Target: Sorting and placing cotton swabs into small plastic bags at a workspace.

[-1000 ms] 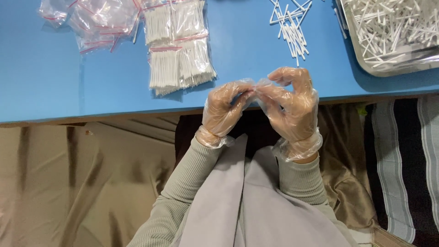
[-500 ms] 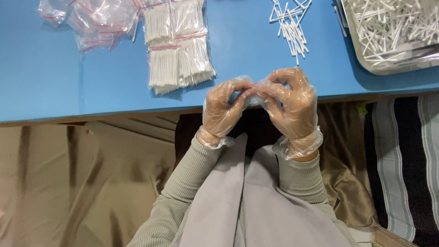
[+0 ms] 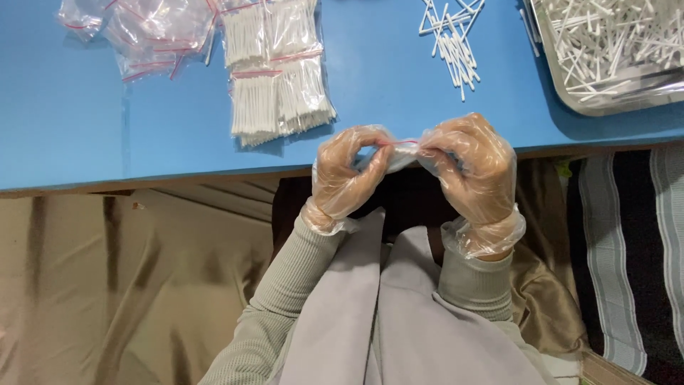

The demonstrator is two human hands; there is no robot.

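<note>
Looking down through the head camera, I see both gloved hands meeting at the near edge of the blue table [image 3: 85,135]; the left hand [image 3: 349,175] has its thumb and fingers curled together, pinching one end of a small clear zip bag [image 3: 400,151] with a red seal line; the right hand [image 3: 474,160] pinches the other end of the same bag, fingers bunched tight around it; the bag is stretched between the two hands, just over the table edge and above my lap; I cannot tell what, if anything, is inside it, as the gloves and fingers cover most of it.

Further back on the table, just beyond the left hand, lie packed bags of cotton swabs [image 3: 274,71], stacked side by side and overlapping; to their left sits a loose heap of empty clear zip bags [image 3: 142,32] with red strips, touching the packed ones at the top; beyond the right hand, well apart from it, a small scatter of loose cotton swabs [image 3: 452,39] lies on the blue surface; at the far right corner a metal tray [image 3: 605,105] holds a large pile of swabs, its rim overhanging my view at the top edge; both wrists show grey ribbed sleeves [image 3: 299,264] under the disposable gloves.
</note>
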